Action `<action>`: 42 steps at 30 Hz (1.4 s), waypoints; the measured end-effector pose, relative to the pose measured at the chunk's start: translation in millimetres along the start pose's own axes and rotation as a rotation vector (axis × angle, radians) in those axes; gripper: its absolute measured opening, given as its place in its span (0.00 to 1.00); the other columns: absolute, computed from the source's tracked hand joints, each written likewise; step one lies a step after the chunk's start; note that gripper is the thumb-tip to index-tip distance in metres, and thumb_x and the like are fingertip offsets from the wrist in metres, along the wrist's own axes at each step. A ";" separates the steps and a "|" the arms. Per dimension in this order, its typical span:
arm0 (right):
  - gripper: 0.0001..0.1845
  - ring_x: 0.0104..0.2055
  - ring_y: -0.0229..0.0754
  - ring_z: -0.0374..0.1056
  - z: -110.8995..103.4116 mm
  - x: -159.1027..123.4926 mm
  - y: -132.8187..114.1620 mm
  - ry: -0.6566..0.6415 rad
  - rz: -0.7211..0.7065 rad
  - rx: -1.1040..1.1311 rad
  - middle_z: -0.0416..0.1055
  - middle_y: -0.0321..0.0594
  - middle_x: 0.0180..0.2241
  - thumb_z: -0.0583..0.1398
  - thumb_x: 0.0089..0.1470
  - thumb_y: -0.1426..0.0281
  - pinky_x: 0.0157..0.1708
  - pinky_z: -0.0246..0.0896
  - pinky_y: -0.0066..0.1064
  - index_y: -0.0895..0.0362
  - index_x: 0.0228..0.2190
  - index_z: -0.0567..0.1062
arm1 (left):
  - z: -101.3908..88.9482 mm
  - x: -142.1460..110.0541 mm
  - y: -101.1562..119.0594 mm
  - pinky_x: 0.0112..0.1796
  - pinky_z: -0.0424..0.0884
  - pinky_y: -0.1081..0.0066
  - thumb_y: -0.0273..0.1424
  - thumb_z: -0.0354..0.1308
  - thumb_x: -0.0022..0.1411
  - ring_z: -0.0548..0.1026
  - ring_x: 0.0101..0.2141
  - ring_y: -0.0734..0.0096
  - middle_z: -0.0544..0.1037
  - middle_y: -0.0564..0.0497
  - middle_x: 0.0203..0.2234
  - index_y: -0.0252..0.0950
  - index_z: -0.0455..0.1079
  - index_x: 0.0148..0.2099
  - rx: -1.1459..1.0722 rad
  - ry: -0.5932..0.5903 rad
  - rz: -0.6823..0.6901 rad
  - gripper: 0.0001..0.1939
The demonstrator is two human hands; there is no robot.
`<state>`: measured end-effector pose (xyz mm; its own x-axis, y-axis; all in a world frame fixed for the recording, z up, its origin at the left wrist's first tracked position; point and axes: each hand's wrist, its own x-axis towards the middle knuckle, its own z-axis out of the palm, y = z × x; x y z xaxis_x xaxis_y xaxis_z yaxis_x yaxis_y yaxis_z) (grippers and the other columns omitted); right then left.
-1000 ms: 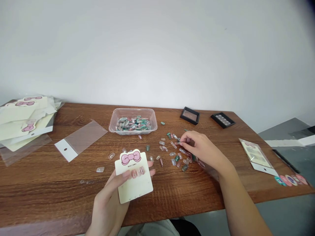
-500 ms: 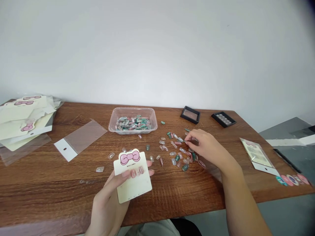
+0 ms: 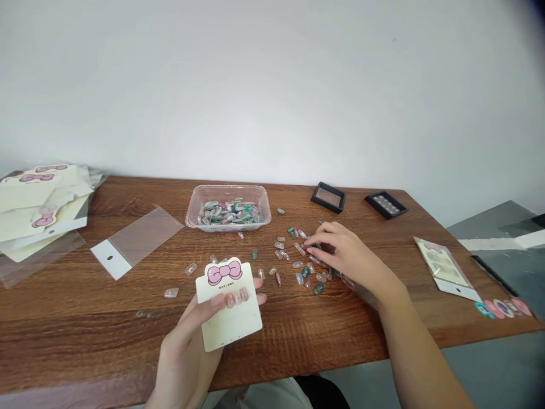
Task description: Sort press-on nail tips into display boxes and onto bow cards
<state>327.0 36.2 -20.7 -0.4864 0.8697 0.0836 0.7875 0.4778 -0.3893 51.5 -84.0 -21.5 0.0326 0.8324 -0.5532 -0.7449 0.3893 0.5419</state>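
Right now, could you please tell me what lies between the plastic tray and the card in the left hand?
In the head view, a few loose press-on nails lie on the wooden tabletop between the plastic tray and the bow-topped card.

head-worn camera | faces forward and down | near left hand (image 3: pixel 187 335), right hand (image 3: pixel 349 255)

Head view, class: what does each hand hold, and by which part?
The left hand holds a bow card by its middle. Whether the right hand holds anything cannot be told.

Bright even light, soft shadow under the right hand (image 3: pixel 349 255), edges warped
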 end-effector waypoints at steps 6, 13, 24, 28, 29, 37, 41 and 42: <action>0.09 0.45 0.48 0.68 7.5 1.4 -1.6 0.023 -0.023 -0.018 0.74 0.41 0.40 0.60 0.64 0.68 0.46 0.65 0.42 0.51 0.35 0.81 | 0.1 0.0 -0.5 0.59 0.61 0.43 0.35 0.63 0.60 0.81 0.48 0.37 0.84 0.37 0.47 0.33 0.53 0.72 -0.007 -0.003 0.005 0.42; 0.08 0.41 0.46 0.73 5.2 1.8 -12.5 0.132 0.080 0.177 0.79 0.40 0.40 0.58 0.65 0.66 0.43 0.66 0.38 0.51 0.38 0.78 | -0.5 0.4 0.1 0.59 0.62 0.43 0.35 0.61 0.60 0.80 0.49 0.36 0.84 0.35 0.47 0.31 0.59 0.70 0.013 -0.014 0.000 0.38; 0.06 0.36 0.43 0.75 13.4 1.8 -25.9 -0.037 0.098 0.424 0.80 0.37 0.34 0.61 0.61 0.66 0.38 0.69 0.34 0.52 0.35 0.79 | -3.7 1.8 0.3 0.56 0.67 0.48 0.37 0.63 0.60 0.80 0.50 0.38 0.84 0.37 0.47 0.33 0.61 0.69 0.020 -0.048 -0.007 0.38; 0.06 0.34 0.41 0.73 14.8 0.8 -31.7 -0.090 0.094 0.442 0.79 0.36 0.33 0.61 0.62 0.66 0.36 0.67 0.33 0.52 0.33 0.78 | -1.7 1.2 0.3 0.57 0.65 0.46 0.36 0.62 0.60 0.80 0.49 0.37 0.84 0.36 0.47 0.32 0.59 0.70 0.014 -0.028 -0.001 0.38; 0.06 0.33 0.41 0.73 14.9 0.5 -33.5 -0.117 0.088 0.466 0.79 0.36 0.33 0.61 0.62 0.66 0.35 0.66 0.33 0.52 0.34 0.78 | -1.1 1.0 0.3 0.58 0.64 0.45 0.36 0.61 0.60 0.80 0.49 0.37 0.84 0.36 0.47 0.31 0.58 0.70 0.011 -0.024 0.001 0.38; 0.05 0.37 0.40 0.69 20.4 4.0 -45.1 -0.258 -0.069 0.512 0.76 0.37 0.36 0.63 0.62 0.68 0.40 0.65 0.33 0.53 0.33 0.79 | 0.2 0.5 0.8 0.59 0.63 0.44 0.36 0.61 0.60 0.80 0.49 0.36 0.84 0.36 0.46 0.32 0.61 0.69 0.016 -0.021 0.001 0.36; 0.05 0.41 0.43 0.69 23.7 4.0 -42.2 -0.205 -0.065 0.330 0.73 0.38 0.37 0.62 0.62 0.69 0.46 0.62 0.37 0.53 0.33 0.79 | -1.2 1.2 0.6 0.58 0.64 0.44 0.36 0.61 0.60 0.80 0.49 0.37 0.84 0.36 0.46 0.32 0.63 0.68 0.008 -0.033 -0.002 0.35; 0.06 0.43 0.44 0.68 24.0 3.5 -41.4 -0.192 -0.052 0.285 0.73 0.38 0.38 0.62 0.62 0.69 0.49 0.61 0.39 0.53 0.33 0.78 | -1.7 1.4 0.5 0.58 0.64 0.44 0.36 0.61 0.61 0.80 0.49 0.37 0.84 0.36 0.46 0.32 0.64 0.68 0.007 -0.033 -0.004 0.35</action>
<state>283.6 16.4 -26.3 -0.6068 0.7931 -0.0533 0.6354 0.4436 -0.6321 50.0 -83.3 -23.1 0.0576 0.8433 -0.5344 -0.7400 0.3953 0.5441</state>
